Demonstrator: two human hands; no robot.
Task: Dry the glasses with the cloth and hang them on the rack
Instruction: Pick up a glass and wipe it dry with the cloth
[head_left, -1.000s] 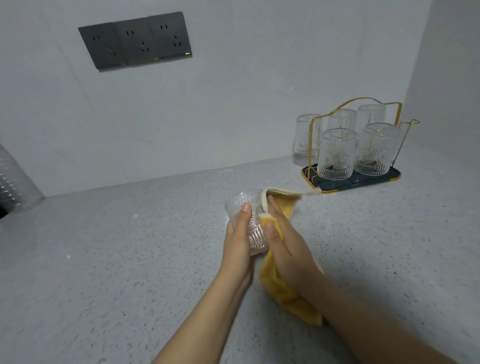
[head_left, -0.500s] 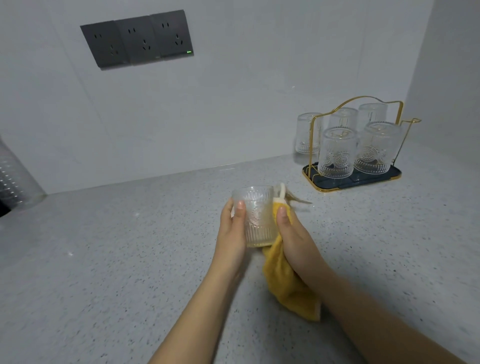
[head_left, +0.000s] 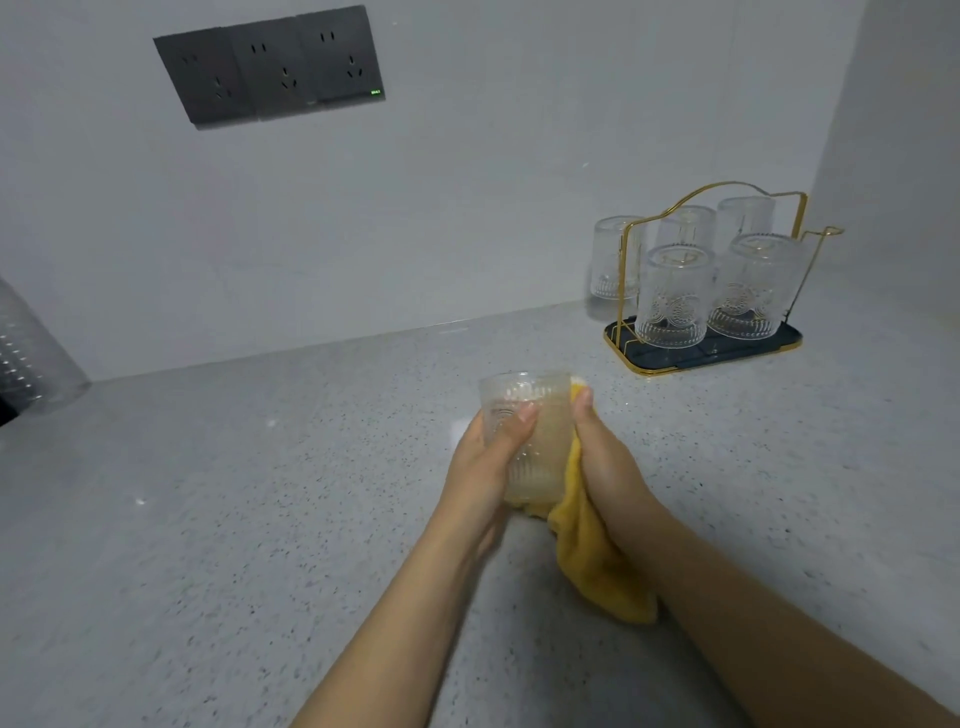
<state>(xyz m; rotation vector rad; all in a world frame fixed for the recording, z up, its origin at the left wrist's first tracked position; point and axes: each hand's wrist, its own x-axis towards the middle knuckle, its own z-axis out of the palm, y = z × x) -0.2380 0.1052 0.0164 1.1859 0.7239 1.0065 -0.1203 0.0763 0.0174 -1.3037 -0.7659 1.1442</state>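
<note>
A clear patterned glass (head_left: 540, 431) stands upright between my hands above the speckled counter (head_left: 234, 519). My left hand (head_left: 485, 462) grips its left side with the thumb across the front. My right hand (head_left: 605, 457) presses a yellow cloth (head_left: 597, 566) against the glass's right side and underside; the cloth's tail hangs below my wrist. At the back right stands a gold wire rack (head_left: 717, 291) on a dark tray, with several glasses hung upside down on its pegs. One more glass (head_left: 613, 260) stands behind the rack's left edge.
A dark panel of wall sockets (head_left: 270, 65) sits high on the back wall. A dimpled clear object (head_left: 31, 358) shows at the left edge. A side wall closes in just right of the rack.
The glass was tilted with the cloth at its rim; it now stands upright, and the cloth has slid down to its side and base. Both hands stayed in much the same place.
</note>
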